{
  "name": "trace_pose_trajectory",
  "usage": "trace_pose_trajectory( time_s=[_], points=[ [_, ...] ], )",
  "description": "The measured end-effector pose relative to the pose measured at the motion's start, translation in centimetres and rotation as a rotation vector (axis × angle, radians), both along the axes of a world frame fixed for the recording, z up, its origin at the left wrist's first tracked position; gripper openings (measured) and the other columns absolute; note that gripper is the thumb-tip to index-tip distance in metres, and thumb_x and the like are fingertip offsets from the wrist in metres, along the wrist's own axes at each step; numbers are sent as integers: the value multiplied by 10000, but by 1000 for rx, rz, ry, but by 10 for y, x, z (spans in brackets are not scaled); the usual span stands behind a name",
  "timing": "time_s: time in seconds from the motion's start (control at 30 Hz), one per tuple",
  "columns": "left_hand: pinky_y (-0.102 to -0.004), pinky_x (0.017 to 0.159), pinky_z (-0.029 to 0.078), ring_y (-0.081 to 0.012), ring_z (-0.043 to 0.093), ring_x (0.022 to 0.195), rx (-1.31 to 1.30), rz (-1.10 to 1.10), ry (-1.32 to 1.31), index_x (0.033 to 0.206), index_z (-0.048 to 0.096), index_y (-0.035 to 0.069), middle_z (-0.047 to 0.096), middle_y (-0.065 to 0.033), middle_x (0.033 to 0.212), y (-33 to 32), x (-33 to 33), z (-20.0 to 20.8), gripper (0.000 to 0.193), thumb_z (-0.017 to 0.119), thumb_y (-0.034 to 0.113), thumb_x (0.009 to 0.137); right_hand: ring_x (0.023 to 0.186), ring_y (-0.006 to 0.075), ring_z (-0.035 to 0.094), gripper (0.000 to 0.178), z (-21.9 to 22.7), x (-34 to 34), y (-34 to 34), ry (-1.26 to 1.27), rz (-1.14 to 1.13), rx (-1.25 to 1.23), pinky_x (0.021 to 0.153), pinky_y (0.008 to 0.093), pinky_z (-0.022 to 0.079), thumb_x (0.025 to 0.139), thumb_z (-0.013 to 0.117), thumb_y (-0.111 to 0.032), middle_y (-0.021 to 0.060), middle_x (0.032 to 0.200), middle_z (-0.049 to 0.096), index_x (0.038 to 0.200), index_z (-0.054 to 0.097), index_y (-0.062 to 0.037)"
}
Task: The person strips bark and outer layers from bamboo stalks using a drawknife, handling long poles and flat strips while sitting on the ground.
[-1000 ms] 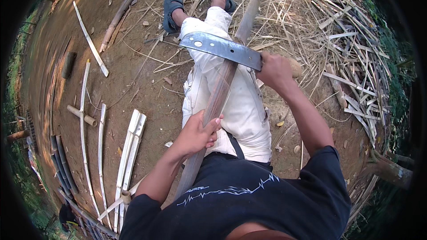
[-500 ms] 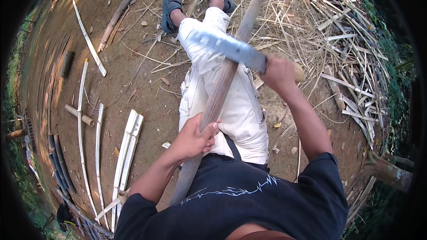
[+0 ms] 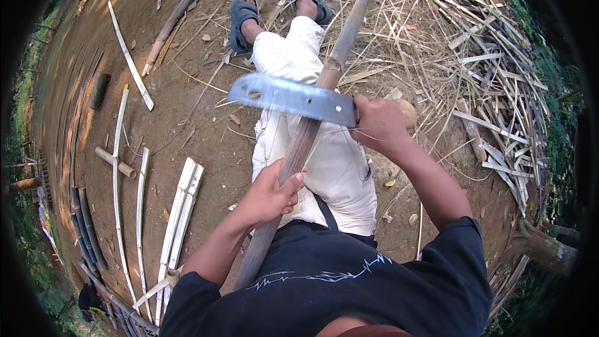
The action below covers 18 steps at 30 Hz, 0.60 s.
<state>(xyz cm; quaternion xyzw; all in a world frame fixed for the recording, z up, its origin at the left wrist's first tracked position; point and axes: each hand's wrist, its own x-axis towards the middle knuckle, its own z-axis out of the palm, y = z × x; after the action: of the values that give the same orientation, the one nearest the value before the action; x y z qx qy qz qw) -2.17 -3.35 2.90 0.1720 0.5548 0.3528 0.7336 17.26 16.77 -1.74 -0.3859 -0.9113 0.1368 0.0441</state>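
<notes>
Nearest the viewer, a dark shirt with a pale zigzag print covers the near end of the wooden pole, the landmark for all positions given here. The pole slants over the person's pale trousers, leaning rightward as it runs away from the body. On its nearer part, the left hand is closed around the shaft, thumb lying along the top. Farther up the pole, to its right, the right hand is wrapped in a tight fist around the thick wooden handle of a large knife. The broad metal blade, pierced with holes and slightly blurred, lies crosswise over the pole, its tip beyond the pole's left side; whether the edge touches the wood cannot be determined. Left of the pole, on bare ground, are two thick split pieces side by side, then slim pale strips, one crossing a short tube. Right of the pole, loose shavings spread toward a heap of split strips. Left of the pole's far part are two dark sandals, worn on the feet, and, farther left, a long log.
</notes>
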Motion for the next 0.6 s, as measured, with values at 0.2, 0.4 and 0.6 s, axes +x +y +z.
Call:
trace_pose_trajectory(
  time_s=[0.2, 0.4, 0.6],
  points=[
    [-229, 504, 397, -53, 416, 583, 33, 1, -11, 1272, 495, -1, 486, -20, 854, 2, -7, 3, 287, 530, 184, 1055, 704, 362, 709, 214, -8, 7, 51, 1, -258, 39, 674, 453, 576, 778, 705, -235, 176, 737, 695, 846, 656, -38],
    [-234, 493, 385, -49, 415, 576, 20, -19, -37, 1280, 483, -18, 481, -20, 857, -7, -5, 9, 289, 516, 164, 1058, 700, 370, 685, 285, -17, 11, 10, 42, 64, 171, 638, 469, 538, 735, 738, -247, 185, 722, 664, 793, 563, -31],
    [-236, 507, 401, -51, 430, 585, 39, -23, -51, 1295, 496, -18, 480, -21, 851, -13, -9, -2, 325, 539, 195, 1053, 683, 366, 676, 267, -13, 0, 24, 31, -103, 142, 653, 438, 557, 751, 742, -241, 161, 710, 665, 831, 610, -23]
  ],
)
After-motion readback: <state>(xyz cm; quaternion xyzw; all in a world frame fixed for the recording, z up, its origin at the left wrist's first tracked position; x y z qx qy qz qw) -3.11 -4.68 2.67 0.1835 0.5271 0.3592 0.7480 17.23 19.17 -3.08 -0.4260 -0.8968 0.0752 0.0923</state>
